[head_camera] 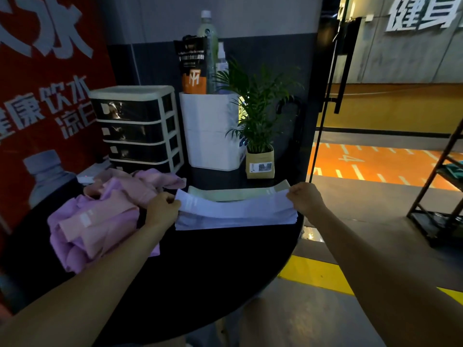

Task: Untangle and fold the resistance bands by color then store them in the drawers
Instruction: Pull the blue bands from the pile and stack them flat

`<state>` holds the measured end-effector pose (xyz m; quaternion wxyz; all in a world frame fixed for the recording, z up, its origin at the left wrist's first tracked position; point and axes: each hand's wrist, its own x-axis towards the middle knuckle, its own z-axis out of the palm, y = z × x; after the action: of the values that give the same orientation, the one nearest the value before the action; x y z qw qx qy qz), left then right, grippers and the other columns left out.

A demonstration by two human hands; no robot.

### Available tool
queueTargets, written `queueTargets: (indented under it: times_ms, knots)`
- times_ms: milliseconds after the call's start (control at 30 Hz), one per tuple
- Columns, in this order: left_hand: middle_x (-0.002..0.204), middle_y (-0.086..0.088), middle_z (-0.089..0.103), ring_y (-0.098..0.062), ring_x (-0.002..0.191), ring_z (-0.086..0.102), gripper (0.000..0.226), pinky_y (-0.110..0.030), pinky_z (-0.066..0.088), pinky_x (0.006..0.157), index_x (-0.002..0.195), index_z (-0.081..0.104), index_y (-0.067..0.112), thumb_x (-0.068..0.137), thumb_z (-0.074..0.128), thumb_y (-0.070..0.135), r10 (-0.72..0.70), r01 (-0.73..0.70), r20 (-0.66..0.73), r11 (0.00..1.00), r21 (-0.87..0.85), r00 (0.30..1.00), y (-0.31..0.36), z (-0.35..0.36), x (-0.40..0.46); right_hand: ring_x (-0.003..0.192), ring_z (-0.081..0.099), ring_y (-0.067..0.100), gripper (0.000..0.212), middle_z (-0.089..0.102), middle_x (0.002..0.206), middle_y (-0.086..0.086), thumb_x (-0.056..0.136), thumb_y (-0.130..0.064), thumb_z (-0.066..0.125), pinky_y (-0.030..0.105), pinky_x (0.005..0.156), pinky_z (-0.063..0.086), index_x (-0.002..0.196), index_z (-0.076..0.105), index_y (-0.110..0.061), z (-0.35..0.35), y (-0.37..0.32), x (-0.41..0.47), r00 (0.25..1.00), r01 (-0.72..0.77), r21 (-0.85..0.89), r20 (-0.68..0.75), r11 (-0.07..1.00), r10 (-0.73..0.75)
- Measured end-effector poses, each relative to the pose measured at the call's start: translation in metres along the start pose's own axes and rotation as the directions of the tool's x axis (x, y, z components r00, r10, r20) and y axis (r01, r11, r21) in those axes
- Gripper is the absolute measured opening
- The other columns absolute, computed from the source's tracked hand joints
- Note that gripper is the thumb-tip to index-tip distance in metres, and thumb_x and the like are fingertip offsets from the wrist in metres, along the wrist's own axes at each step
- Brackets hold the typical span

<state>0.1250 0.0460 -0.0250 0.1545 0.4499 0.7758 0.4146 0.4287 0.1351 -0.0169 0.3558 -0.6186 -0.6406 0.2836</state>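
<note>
While both arms reach forward, your hands pinch a pale lavender band [235, 211] by its ends.
Left hand [161, 211] and right hand [304, 199] hold it over the stack on the surface [200, 259]; its label print is unreadable.

This looks like a gym or sports hall. Through a glass door [328, 101] you can see an orange floor [375, 164] with white lines painted on it, like a running track. Big white letters [423, 13] hang on the far wall. A red poster [47, 78] beside the round black desk [213, 266] shows a water bottle. On the desk lie stretchy workout bands [105, 216], and a drink bottle [209, 46] stands behind them.
</note>
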Motion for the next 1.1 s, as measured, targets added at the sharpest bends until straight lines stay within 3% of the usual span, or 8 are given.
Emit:
queueTargets:
  times_ms: [133,300,500,600,700,833,933,1100]
  knots:
    - [0.085,-0.005,0.057,-0.02,0.08,0.05,0.01,-0.024,0.033,0.07,0.092,0.062,0.003,0.083,0.059,0.007,0.044,-0.047,0.023,0.989,0.139,0.999,-0.011,0.006,-0.004,0.103,0.058,0.031,0.019,0.065,0.109,0.018,0.089,-0.003,0.053,0.029,0.077,0.041,0.103,0.065,0.003,0.003,0.003,-0.008,0.997,0.015,-0.076,-0.076,0.997,-0.021]
    - [0.078,-0.004,0.059,-0.02,0.076,0.053,0.008,-0.024,0.036,0.071,0.08,0.057,0.011,0.08,0.064,0.008,0.028,-0.03,0.018,0.991,0.128,0.999,-0.015,0.008,-0.005,0.102,0.057,0.031,0.022,0.063,0.111,0.017,0.091,-0.004,0.046,0.027,0.075,0.038,0.105,0.063,-0.003,0.013,0.008,-0.011,0.986,0.029,-0.164,-0.155,0.986,-0.055]
    - [0.081,-0.002,0.059,-0.018,0.079,0.053,0.008,-0.023,0.036,0.072,0.087,0.062,0.009,0.08,0.065,0.008,0.017,-0.018,0.01,0.994,0.104,1.0,-0.02,0.009,-0.008,0.103,0.05,0.035,0.023,0.054,0.109,0.017,0.088,-0.001,0.044,0.031,0.068,0.034,0.106,0.058,-0.001,0.022,0.012,-0.013,0.976,0.091,-0.302,-0.161,0.949,-0.145]
    - [0.083,-0.002,0.058,-0.016,0.079,0.052,0.01,-0.022,0.035,0.072,0.09,0.062,0.008,0.08,0.065,0.008,0.025,-0.025,-0.002,0.995,0.094,1.0,-0.02,0.009,-0.01,0.111,0.038,0.032,0.029,0.049,0.115,0.016,0.087,-0.001,0.048,0.039,0.077,0.039,0.116,0.054,-0.003,0.03,0.006,-0.021,0.949,0.19,-0.367,-0.17,0.91,-0.267]
    - [0.083,-0.001,0.058,-0.015,0.08,0.052,0.014,-0.021,0.034,0.072,0.094,0.062,0.006,0.081,0.065,0.009,0.029,-0.028,-0.01,0.996,0.085,1.0,-0.02,0.009,-0.013,0.115,0.04,0.029,0.027,0.05,0.118,0.013,0.088,-0.006,0.054,0.037,0.091,0.039,0.115,0.058,-0.006,0.05,-0.01,-0.035,0.916,0.352,-0.324,-0.073,0.878,-0.394]
    - [0.084,-0.001,0.057,-0.015,0.081,0.052,0.017,-0.022,0.035,0.074,0.097,0.063,0.005,0.081,0.065,0.011,0.026,-0.025,-0.022,0.997,0.067,0.999,-0.022,0.009,-0.014,0.108,0.044,0.028,0.026,0.051,0.114,0.01,0.087,-0.016,0.062,0.035,0.092,0.038,0.112,0.06,-0.009,0.088,-0.02,-0.054,0.836,0.547,-0.243,0.195,0.801,-0.513]
    - [0.086,0.0,0.057,-0.014,0.082,0.052,0.018,-0.022,0.036,0.074,0.099,0.063,0.006,0.082,0.065,0.012,0.037,-0.036,-0.028,0.998,0.056,0.999,-0.024,0.009,-0.015,0.101,0.048,0.03,0.023,0.054,0.107,0.009,0.085,-0.019,0.064,0.04,0.082,0.041,0.107,0.064,-0.012,0.107,-0.014,-0.062,0.818,0.575,-0.236,0.176,0.783,-0.548]
    - [0.088,0.0,0.058,-0.015,0.084,0.054,0.014,-0.021,0.034,0.075,0.097,0.06,0.008,0.084,0.064,0.013,0.07,-0.07,-0.025,0.997,-0.015,0.997,-0.031,0.009,-0.019,0.104,0.045,0.029,0.02,0.052,0.109,0.008,0.091,-0.021,0.057,0.032,0.076,0.027,0.108,0.063,-0.013,0.113,-0.007,-0.066,0.821,0.57,-0.272,0.16,0.775,-0.548]
